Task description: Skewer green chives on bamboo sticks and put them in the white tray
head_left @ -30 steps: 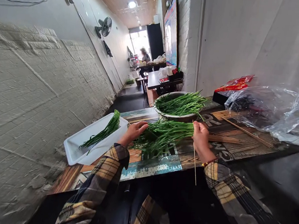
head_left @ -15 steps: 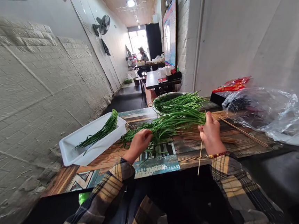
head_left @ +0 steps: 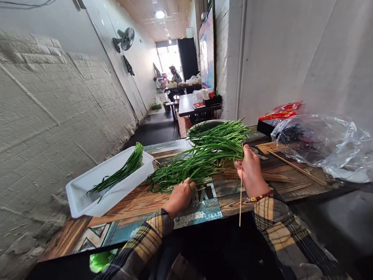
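Observation:
My right hand [head_left: 251, 169] is closed around the cut ends of a bunch of garlic chives [head_left: 210, 150], whose long leaves trail left over the table. A thin wooden skewer [head_left: 241, 197] stands upright at its fingers, pointing down past the table edge. My left hand [head_left: 180, 197] is closed at the lower edge of the loose leaves; its fingertips are turned away, and what they hold is hidden. Behind the bunch sits a metal bowl [head_left: 191, 141] heaped with more chives. On the left, a white plastic tray [head_left: 77, 209] contains one neat chive bunch [head_left: 121, 171].
Several wooden skewers [head_left: 297, 168] lie on the wood-patterned table [head_left: 125, 204] at right, near a clear plastic bag [head_left: 339, 147] and a red packet [head_left: 282, 110]. A green bag [head_left: 100, 261] shows below the table edge. Farther back, a person [head_left: 175, 74] is near other tables.
My left hand has moved right and down along the leaves. My right hand still grips the bunch and skewer. The camera view has shifted slightly.

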Tool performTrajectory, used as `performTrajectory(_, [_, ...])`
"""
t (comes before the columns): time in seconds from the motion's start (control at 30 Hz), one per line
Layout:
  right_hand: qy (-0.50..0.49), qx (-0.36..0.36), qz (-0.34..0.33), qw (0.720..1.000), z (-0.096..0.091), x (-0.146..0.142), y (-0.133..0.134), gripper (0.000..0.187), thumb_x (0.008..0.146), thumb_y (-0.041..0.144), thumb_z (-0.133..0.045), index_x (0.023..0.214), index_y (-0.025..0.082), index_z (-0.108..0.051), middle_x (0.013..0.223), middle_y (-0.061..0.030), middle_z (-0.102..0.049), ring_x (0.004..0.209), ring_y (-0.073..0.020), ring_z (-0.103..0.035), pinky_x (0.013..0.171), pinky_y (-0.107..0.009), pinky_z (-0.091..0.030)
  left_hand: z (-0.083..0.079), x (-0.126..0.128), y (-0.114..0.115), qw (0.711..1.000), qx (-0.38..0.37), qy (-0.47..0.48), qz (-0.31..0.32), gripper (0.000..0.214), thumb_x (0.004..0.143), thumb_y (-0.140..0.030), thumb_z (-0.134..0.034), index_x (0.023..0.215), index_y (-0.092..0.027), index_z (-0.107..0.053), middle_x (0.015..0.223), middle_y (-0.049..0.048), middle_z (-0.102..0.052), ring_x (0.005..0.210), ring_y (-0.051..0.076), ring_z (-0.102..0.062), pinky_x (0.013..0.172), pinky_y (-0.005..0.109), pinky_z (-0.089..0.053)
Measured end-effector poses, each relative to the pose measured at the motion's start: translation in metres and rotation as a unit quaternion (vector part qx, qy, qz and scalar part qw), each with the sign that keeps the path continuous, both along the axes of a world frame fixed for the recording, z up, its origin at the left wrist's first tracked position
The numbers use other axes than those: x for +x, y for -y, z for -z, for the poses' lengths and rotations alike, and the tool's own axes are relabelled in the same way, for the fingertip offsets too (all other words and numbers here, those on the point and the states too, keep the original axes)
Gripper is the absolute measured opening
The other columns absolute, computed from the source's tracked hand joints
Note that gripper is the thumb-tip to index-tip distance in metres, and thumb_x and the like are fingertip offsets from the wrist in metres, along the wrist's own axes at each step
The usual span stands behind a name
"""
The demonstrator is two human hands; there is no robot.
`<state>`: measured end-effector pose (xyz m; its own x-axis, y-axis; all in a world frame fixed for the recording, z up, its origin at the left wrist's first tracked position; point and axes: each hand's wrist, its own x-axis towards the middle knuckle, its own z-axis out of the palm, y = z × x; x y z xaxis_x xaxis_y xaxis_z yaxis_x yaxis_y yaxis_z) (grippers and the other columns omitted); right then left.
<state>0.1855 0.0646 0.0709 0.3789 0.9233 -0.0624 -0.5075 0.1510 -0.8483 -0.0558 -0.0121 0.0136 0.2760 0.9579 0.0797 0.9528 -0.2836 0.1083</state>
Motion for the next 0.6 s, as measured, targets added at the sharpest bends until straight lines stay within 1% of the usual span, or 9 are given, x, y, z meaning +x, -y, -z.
performTrajectory(0.07, [-0.02, -0.002, -0.001, 1.0, -0.002, -0.002, 0.003, 0.027, 0.079, 0.048, -0.061, 0.081, 0.022, -0.053, 0.068, 0.005, -0.058, 0.042, -0.0035, -0.044, 0.04, -0.016, -0.038, 0.0, 0.004, -0.008, 1.0, 0.019, 0.012, -0.007, 0.026, 0.088, -0.009, -0.036, 0.094, -0.018, -0.06, 0.107, 0.0098, -0.056, 0.091, 0.02, -0.054, 0.078, 0.031, -0.044])
performTrajectory(0.13, [-0.019, -0.006, -0.014, 1.0, -0.004, -0.004, 0.008, 0.025, 0.081, 0.046, -0.059, 0.082, 0.022, -0.054, 0.069, 0.0043, -0.059, 0.042, -0.0039, -0.045, 0.04, -0.017, -0.039, 0.001, 0.007, -0.017, 0.999, 0.028, 0.032, -0.001, 0.027, 0.087, -0.007, -0.037, 0.096, -0.019, -0.059, 0.11, 0.009, -0.056, 0.095, 0.02, -0.054, 0.081, 0.031, -0.043])
performTrajectory(0.23, [-0.005, -0.004, -0.046, 0.999, -0.007, -0.006, 0.013, 0.023, 0.084, 0.045, -0.055, 0.084, 0.023, -0.054, 0.072, 0.0036, -0.061, 0.044, -0.0047, -0.047, 0.042, -0.018, -0.042, 0.004, 0.009, -0.031, 0.998, 0.025, 0.056, 0.007, 0.026, 0.082, -0.002, -0.042, 0.091, -0.018, -0.06, 0.105, 0.0098, -0.058, 0.095, 0.021, -0.055, 0.083, 0.032, -0.044])
performTrajectory(0.3, [-0.012, -0.007, -0.051, 0.999, -0.009, -0.008, 0.013, 0.023, 0.085, 0.045, -0.054, 0.082, 0.023, -0.053, 0.07, 0.0041, -0.06, 0.042, -0.0044, -0.045, 0.041, -0.018, -0.041, 0.003, 0.011, -0.038, 0.997, 0.028, 0.072, 0.002, 0.026, 0.079, 0.0, -0.044, 0.091, -0.017, -0.061, 0.101, 0.0099, -0.058, 0.095, 0.021, -0.056, 0.085, 0.033, -0.045])
performTrajectory(0.4, [-0.031, -0.012, -0.029, 0.999, -0.01, -0.01, 0.008, 0.028, 0.083, 0.049, -0.056, 0.077, 0.021, -0.051, 0.061, 0.0055, -0.056, 0.038, -0.004, -0.039, 0.037, -0.017, -0.035, -0.006, 0.019, -0.039, 0.993, 0.046, 0.105, -0.006, 0.027, 0.08, -0.003, -0.047, 0.099, -0.017, -0.06, 0.103, 0.0085, -0.058, 0.094, 0.019, -0.057, 0.086, 0.031, -0.046])
performTrajectory(0.47, [-0.037, -0.007, -0.016, 0.999, -0.008, -0.012, 0.005, 0.031, 0.08, 0.051, -0.059, 0.076, 0.021, -0.052, 0.058, 0.0061, -0.054, 0.037, -0.0039, -0.038, 0.036, -0.017, -0.032, -0.016, 0.031, -0.032, 0.986, 0.059, 0.153, -0.004, 0.021, 0.083, -0.012, -0.051, 0.101, -0.018, -0.06, 0.103, 0.0069, -0.058, 0.085, 0.016, -0.058, 0.08, 0.029, -0.047])
performTrajectory(0.5, [-0.04, -0.005, -0.016, 0.999, -0.007, -0.014, 0.005, 0.032, 0.079, 0.052, -0.06, 0.076, 0.021, -0.052, 0.057, 0.0063, -0.054, 0.037, -0.0037, -0.038, 0.036, -0.017, -0.031, -0.021, 0.039, -0.027, 0.973, 0.062, 0.222, 0.0, 0.016, 0.082, -0.018, -0.055, 0.097, -0.017, -0.061, 0.099, 0.0065, -0.058, 0.078, 0.014, -0.057, 0.075, 0.028, -0.047])
performTrajectory(0.53, [-0.042, -0.005, -0.02, 0.999, -0.006, -0.016, 0.005, 0.033, 0.078, 0.052, -0.062, 0.076, 0.021, -0.053, 0.058, 0.0065, -0.054, 0.038, -0.0035, -0.039, 0.036, -0.016, -0.031, -0.026, 0.047, -0.023, 0.954, 0.06, 0.294, 0.012, 0.016, 0.082, -0.024, -0.059, 0.095, -0.016, -0.062, 0.096, 0.0061, -0.059, 0.075, 0.014, -0.056, 0.072, 0.027, -0.047])
performTrajectory(0.6, [-0.047, -0.004, -0.028, 0.999, -0.003, -0.021, 0.007, 0.033, 0.076, 0.052, -0.063, 0.077, 0.021, -0.054, 0.058, 0.0071, -0.055, 0.038, -0.0033, -0.041, 0.037, -0.016, -0.032, -0.034, 0.065, -0.015, 0.907, 0.046, 0.419, 0.023, 0.027, 0.079, -0.034, -0.064, 0.099, -0.015, -0.063, 0.09, 0.0057, -0.062, 0.073, 0.013, -0.056, 0.067, 0.025, -0.046])
